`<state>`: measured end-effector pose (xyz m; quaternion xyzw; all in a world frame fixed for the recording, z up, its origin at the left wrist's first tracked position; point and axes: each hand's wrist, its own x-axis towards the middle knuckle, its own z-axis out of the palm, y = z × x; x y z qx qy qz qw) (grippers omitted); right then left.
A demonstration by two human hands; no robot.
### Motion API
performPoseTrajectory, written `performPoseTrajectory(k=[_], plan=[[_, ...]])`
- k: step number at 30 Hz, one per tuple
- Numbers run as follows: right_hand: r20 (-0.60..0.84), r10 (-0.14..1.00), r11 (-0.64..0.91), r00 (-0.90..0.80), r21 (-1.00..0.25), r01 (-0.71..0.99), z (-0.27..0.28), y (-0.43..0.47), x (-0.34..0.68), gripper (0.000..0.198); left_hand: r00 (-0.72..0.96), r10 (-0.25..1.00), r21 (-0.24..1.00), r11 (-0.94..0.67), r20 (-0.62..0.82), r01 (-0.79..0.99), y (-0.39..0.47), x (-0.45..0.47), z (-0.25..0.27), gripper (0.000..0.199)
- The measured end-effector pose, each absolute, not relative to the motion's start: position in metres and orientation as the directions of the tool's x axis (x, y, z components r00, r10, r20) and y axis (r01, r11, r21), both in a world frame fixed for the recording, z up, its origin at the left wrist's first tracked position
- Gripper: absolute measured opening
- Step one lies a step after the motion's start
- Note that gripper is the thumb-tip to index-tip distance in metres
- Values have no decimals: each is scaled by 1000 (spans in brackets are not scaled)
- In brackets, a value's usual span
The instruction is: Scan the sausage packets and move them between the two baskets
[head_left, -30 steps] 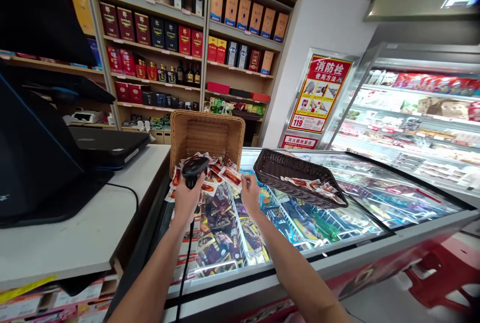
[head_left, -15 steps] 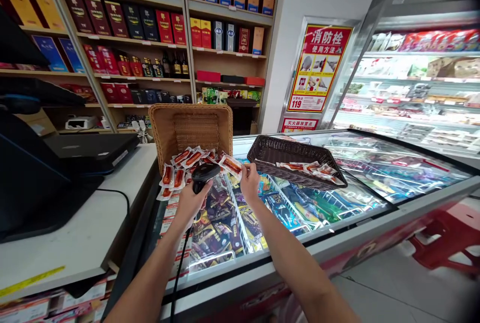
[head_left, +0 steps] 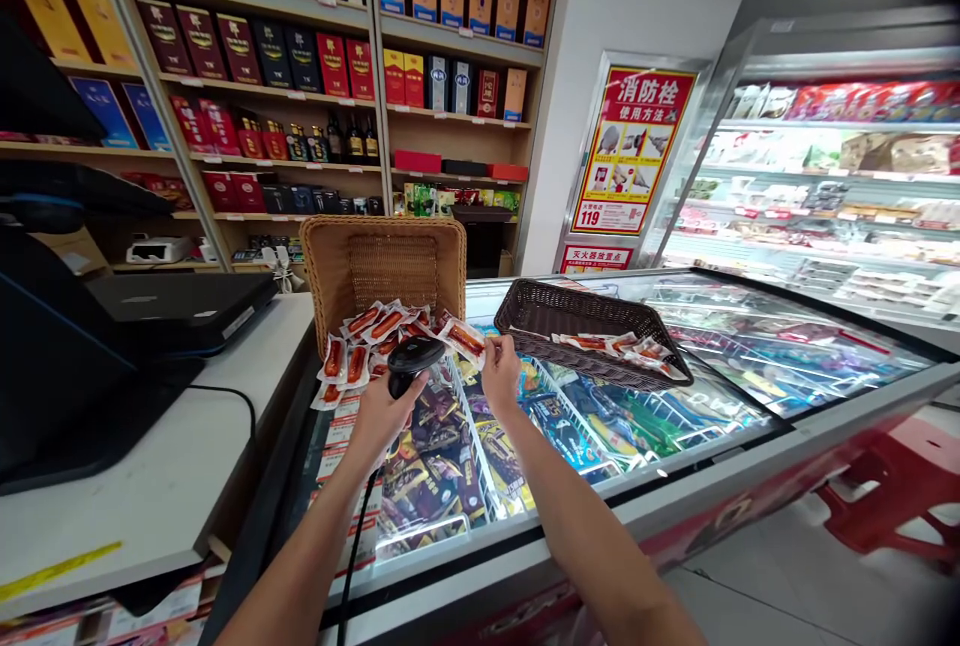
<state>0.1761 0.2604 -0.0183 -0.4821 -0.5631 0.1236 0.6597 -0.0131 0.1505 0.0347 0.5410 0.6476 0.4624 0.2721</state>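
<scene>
My left hand (head_left: 386, 414) is wrapped round the handle of a black barcode scanner (head_left: 415, 355), its cord hanging down by my forearm. Between the fingertips of my right hand (head_left: 501, 371) is one end of a clear-wrapped sausage (head_left: 463, 338), held just right of the scanner's head. A tan wicker basket (head_left: 392, 261) lies tipped toward me, with a pile of wrapped sausages (head_left: 355, 363) at its opening. To the right, a dark brown wicker basket (head_left: 555, 303) contains several more packaged sausages (head_left: 611, 343).
Both baskets rest on a glass-topped chest freezer (head_left: 420, 486) with bagged goods inside. At left is a white counter (head_left: 172, 426) with a dark checkout machine (head_left: 67, 356). Shelves of boxes stand behind. A red stool (head_left: 900, 486) is on the floor at right.
The view has tilted slightly, so the scene sits a little lower. Both hands keep their holds; the scanner's head has shifted slightly relative to the sausage.
</scene>
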Motion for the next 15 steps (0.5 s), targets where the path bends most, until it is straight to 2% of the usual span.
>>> performPoseTrajectory(k=[4,8,11,15], plan=[[538,720,458,439,-843,281,-19,266,178,30,-263,950,885,-29,169,464,153,-15,33,52],[261,716,384,647,-922,-53,-16,280,186,28,-273,948,901,-32,165,433,151,-15,38,50],[115,680,450,724,-845,-288,-10,290,197,23,-288,945,914,-25,154,405,149,-14,41,49],[105,693,492,713,-791,-363,-4,291,205,24,-347,923,934,-37,169,356,150,-16,45,47]])
